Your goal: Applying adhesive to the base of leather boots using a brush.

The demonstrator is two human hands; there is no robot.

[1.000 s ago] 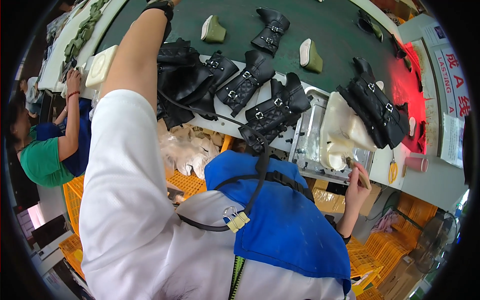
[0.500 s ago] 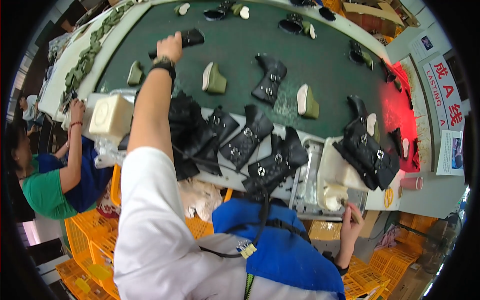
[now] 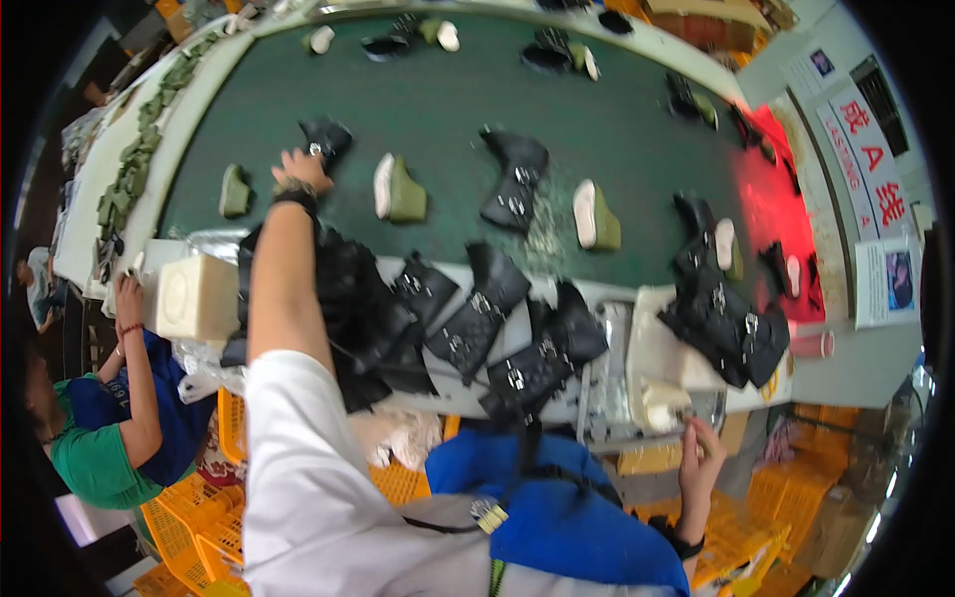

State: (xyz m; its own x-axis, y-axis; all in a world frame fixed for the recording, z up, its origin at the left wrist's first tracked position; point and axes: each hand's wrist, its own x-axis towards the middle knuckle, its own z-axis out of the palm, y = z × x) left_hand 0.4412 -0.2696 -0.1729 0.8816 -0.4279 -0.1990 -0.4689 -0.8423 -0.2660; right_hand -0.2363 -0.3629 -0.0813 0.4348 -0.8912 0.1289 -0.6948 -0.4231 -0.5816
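Observation:
My left hand is stretched over the green work surface, fingers apart, at the lower end of a black buckled boot upper. Whether the fingertips still touch it is blurred. My right hand is low on the right, thumb and fingers pinched on a thin tan handle, beside a small cream pot. Between my arms, several black boot uppers lie along the near edge, among them a buckled one. A folded black upper rests over a cream block by the pot.
Green wedge soles, one in the middle, lie among boot uppers on the green surface. A cream plastic container stands at left, near a co-worker in a green sleeve. Orange crates are below.
The boot upper under my left hand has swung from lying sideways to standing more upright, and my fingers have spread from their grip. The view has shifted; my right hand stays by the pot.

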